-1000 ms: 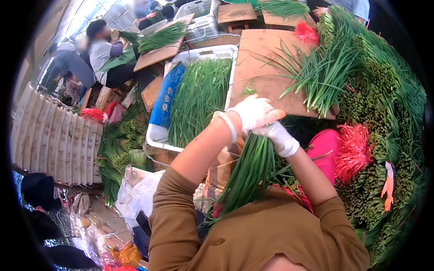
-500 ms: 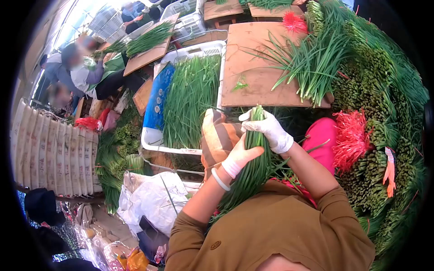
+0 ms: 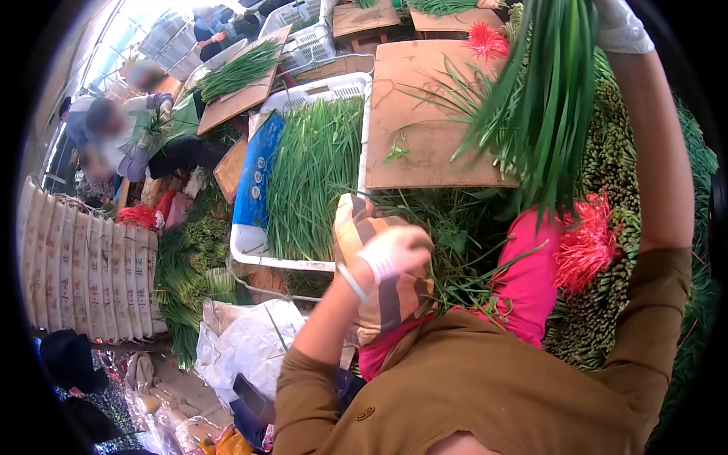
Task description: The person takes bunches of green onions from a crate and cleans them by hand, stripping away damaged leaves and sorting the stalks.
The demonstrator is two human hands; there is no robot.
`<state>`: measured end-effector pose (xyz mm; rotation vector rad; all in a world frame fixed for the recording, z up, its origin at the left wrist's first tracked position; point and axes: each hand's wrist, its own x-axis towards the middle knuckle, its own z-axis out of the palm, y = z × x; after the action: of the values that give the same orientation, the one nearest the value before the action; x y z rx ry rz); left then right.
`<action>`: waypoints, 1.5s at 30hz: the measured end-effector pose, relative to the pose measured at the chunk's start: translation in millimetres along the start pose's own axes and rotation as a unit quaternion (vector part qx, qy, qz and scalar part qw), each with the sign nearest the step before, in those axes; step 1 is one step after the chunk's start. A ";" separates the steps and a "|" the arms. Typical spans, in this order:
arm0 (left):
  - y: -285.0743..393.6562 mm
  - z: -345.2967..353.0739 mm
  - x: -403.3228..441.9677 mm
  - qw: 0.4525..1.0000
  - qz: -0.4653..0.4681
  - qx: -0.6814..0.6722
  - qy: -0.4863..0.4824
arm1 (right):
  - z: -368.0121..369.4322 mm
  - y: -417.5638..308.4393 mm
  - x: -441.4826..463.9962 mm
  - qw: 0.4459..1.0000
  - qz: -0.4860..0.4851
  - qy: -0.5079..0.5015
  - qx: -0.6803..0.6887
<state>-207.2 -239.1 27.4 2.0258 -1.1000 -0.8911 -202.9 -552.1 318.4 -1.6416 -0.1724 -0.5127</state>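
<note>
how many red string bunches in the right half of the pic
2: one red bunch at the big board's far right corner, another beside the pink knee. More may be hidden behind the greens in the right hand.

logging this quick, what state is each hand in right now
Left hand: partly open, nothing visible in it.
Right hand: closed, holding a bunch of garlic chives.

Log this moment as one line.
right hand: raised, holding chive bunch | left hand: holding nothing visible, near striped cloth
</note>
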 end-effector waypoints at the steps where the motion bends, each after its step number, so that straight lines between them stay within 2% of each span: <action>1: -4.7 -21.1 16.8 0.997 -0.018 0.048 0.056 | -13.8 -5.1 2.8 0.992 0.037 -0.102 0.064; 2: -10.0 -39.4 35.0 0.989 -0.035 0.096 0.111 | -30.8 0.7 10.2 0.986 0.061 -0.135 0.072; 4: -43.3 -62.8 80.1 0.960 -0.053 0.138 0.238 | -28.0 1.9 8.6 0.991 0.014 -0.094 0.095; 6: -75.8 -78.7 124.1 0.927 -0.018 0.228 0.297 | -42.3 6.1 11.5 0.990 -0.046 -0.135 -0.002; 10: -98.0 -74.7 160.5 0.915 -0.088 0.316 0.237 | -65.3 0.8 18.5 0.997 -0.009 -0.071 -0.040; 11: -106.9 -67.7 167.7 0.937 -0.072 0.261 0.221 | -68.0 -1.6 21.7 0.997 -0.015 -0.059 -0.053; 12: -104.6 -55.7 166.1 0.937 -0.018 0.267 0.225 | -70.8 -4.3 24.8 0.996 -0.021 -0.047 -0.067; 14: -50.7 -43.3 139.2 0.949 0.022 0.309 -0.049 | -70.7 -10.1 32.4 0.995 -0.021 -0.082 -0.044; 16: -14.8 -23.0 102.2 0.913 0.051 0.262 -0.308 | -58.1 3.8 45.0 0.992 -0.037 -0.113 -0.044; 17: -16.4 -22.0 91.7 0.913 0.100 0.197 -0.344 | -45.2 18.9 55.1 0.989 -0.050 -0.130 -0.051; 18: -17.1 -21.6 90.5 0.939 0.133 0.161 -0.272 | -31.1 36.7 64.8 0.985 -0.063 -0.147 -0.058; 19: -21.6 -30.8 98.5 0.976 0.106 0.124 -0.146 | -19.3 55.4 72.7 0.982 -0.075 -0.163 -0.066; 20: -29.9 -43.9 110.2 0.993 0.080 0.086 -0.017 | -9.8 73.2 71.6 0.953 -0.204 -0.142 -0.172; 21: -42.5 -56.7 122.9 0.995 0.011 -0.047 0.090 | -0.4 91.1 70.8 0.901 -0.325 -0.087 -0.274; 22: -56.9 -66.8 136.8 0.963 -0.060 -0.181 0.192 | 12.8 112.9 53.8 0.726 -0.522 0.007 -0.447; 24: -78.2 -77.0 167.7 0.882 -0.066 -0.393 0.252 | 23.9 169.7 10.7 0.764 -0.432 -0.183 -0.443; 25: -83.0 -72.1 187.2 0.849 -0.090 -0.465 0.232 | 29.7 210.5 -12.3 0.725 -0.465 -0.184 -0.473; 26: -86.0 -66.7 204.0 0.811 -0.114 -0.533 0.211 | 28.4 256.3 -36.9 0.716 -0.365 -0.321 -0.501; 27: -90.9 -64.8 211.5 0.834 -0.179 -0.492 0.172 | 27.6 294.4 -59.6 0.656 -0.320 -0.374 -0.572; 28: -96.7 -58.6 223.9 0.848 -0.155 -0.471 0.187 | 17.8 324.7 -88.2 0.685 -0.227 -0.394 -0.569; 29: -102.5 -52.5 236.5 0.860 -0.132 -0.449 0.203 | 18.4 334.8 -110.0 0.691 -0.122 -0.401 -0.589; 30: -94.1 -51.4 241.4 0.867 -0.138 -0.435 0.200 | 22.6 328.4 -120.7 0.687 -0.095 -0.368 -0.620; 33: -67.8 -42.8 247.0 0.896 -0.137 -0.376 0.192 | 10.3 272.1 -145.4 0.766 -0.045 -0.260 -0.586; 34: -60.4 -41.5 250.8 0.904 -0.126 -0.355 0.202 | -1.6 253.6 -148.6 0.821 -0.042 -0.212 -0.529; 35: -59.0 -41.3 257.5 0.914 -0.125 -0.325 0.209 | -15.7 243.2 -154.9 0.835 0.060 -0.177 -0.518; 36: -61.8 -40.1 265.4 0.922 -0.125 -0.294 0.217 | -30.6 235.3 -163.0 0.840 0.161 -0.139 -0.499; 37: -59.4 -38.5 268.9 0.930 -0.126 -0.263 0.225 | -46.3 227.6 -169.6 0.832 0.205 -0.083 -0.509; 40: -43.1 -19.7 273.3 0.944 -0.034 -0.195 0.266 | -76.4 237.6 -181.3 0.826 0.307 0.083 -0.466; 41: -37.6 -13.0 274.5 0.944 -0.047 -0.168 0.279 | -75.9 256.8 -178.2 0.832 0.307 0.105 -0.450; 42: -36.9 -4.8 276.6 0.937 0.008 -0.219 0.273 | -63.2 274.3 -172.2 0.847 0.277 0.110 -0.441; 43: -26.3 1.3 272.6 0.934 0.006 -0.233 0.271 | -50.4 291.2 -166.1 0.860 0.247 0.113 -0.432; 45: -32.7 19.5 263.9 0.924 -0.013 -0.278 0.261 | -1.8 293.7 -143.7 0.848 0.198 0.066 -0.487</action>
<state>-99.5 -460.2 -75.5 1.6493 -0.4548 -0.5364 -212.5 -570.3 -7.9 -2.5315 0.6319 -0.4010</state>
